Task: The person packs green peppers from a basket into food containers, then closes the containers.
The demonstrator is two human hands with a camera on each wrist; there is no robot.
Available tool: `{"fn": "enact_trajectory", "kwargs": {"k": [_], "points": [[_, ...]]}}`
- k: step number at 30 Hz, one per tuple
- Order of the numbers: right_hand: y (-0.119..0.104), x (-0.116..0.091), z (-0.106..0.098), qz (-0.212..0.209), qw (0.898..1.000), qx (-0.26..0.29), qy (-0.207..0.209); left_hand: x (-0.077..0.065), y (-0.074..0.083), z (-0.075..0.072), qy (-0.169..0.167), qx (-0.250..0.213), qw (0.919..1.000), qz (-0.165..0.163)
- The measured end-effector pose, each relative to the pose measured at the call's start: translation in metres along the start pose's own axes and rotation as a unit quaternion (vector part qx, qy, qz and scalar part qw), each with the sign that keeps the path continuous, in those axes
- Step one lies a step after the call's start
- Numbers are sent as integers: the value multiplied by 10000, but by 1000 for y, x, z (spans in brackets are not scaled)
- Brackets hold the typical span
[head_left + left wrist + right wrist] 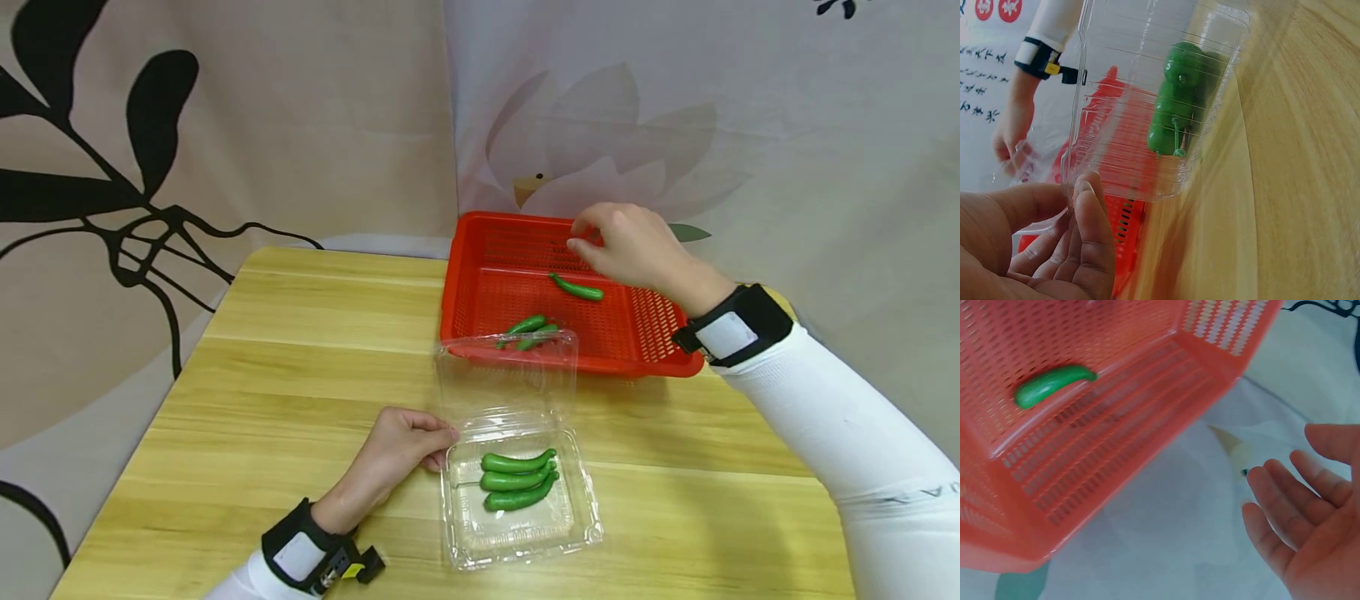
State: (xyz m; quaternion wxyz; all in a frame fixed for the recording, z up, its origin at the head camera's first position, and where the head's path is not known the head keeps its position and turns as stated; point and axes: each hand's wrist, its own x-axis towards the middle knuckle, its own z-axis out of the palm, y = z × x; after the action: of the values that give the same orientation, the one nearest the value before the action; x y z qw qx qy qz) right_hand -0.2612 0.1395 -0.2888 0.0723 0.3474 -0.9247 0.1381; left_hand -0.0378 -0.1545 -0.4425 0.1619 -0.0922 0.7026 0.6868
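A clear plastic clamshell container (pixel 525 533) lies with its lid up, and three green peppers (pixel 516 481) rest side by side in its base. At its left edge, near the hinge, my left hand (pixel 397 450) pinches the plastic rim between thumb and fingers. My right hand (pixel 633 250) hovers over the back right of a red basket (pixel 487 292), fingers loosely bent and holding nothing. Below that hand lies a single green pepper (pixel 577 288) on the basket floor. Two more peppers (pixel 525 325) sit near the basket's front, partly behind the clear lid (pixel 495 383).
The basket stands at the back of the wooden table (pixel 315 333), against a patterned cloth backdrop (pixel 337 108). The raised lid overlaps the basket's front rim in the head view. Bare wood shows left of the container.
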Motion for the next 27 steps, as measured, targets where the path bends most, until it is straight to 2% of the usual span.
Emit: {"fn": "enact_trajectory", "kwargs": {"k": [7,15,23,27], "points": [[21,14,11,252,9980,-105,-575,0,0,0,-8,-22,10000,-14],[36,29,26,509,9870,-294,-1493,1,1,0,43,1,10000,0],[42,36,55,746,9700,-607,-2233,-1,0,1,25,16,10000,-2],[40,38,68,845,9564,-863,-2658,0,0,0,4,-15,10000,8]]}}
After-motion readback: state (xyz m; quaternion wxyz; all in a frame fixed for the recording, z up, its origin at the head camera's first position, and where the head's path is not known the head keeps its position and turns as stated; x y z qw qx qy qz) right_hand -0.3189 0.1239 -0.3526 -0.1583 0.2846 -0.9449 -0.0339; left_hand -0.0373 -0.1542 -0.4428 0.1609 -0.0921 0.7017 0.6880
